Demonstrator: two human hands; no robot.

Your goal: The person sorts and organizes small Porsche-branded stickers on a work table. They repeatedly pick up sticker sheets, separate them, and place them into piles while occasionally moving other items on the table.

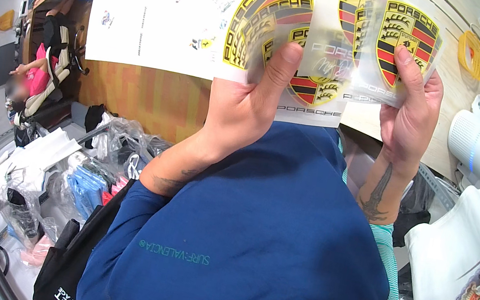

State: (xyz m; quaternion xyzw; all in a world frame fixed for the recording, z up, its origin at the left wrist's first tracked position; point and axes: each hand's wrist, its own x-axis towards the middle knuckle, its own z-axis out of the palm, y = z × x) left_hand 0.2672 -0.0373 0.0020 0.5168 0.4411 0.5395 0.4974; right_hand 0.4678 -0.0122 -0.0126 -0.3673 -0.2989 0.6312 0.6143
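The left hand (248,103) is closed around a fanned stack of clear transfer films printed with yellow, red and black crests (286,36), thumb pressed flat on the top sheet. The right hand (411,106) pinches a single clear film bearing the same kind of crest (402,47), fingers curled behind it and thumb on its face. Both are held up just over the near edge of the pale wooden worktable (153,96).

The films look slick and overlap loosely, so I judge a slackened thumb could let the stack slide apart and spill, and two sheets clinging together could be taken for one. Creasing under the thumbs seems possible too.

A large white printed sheet (162,8) lies on the table behind the hands. A blue garment draped over the left forearm (263,237) hides whatever is below. To the right are a white cylindrical device (478,144), a yellow tape roll (472,55) and a white T-shirt with a colourful print (468,274); bagged clothing (87,181) piles up at lower left.
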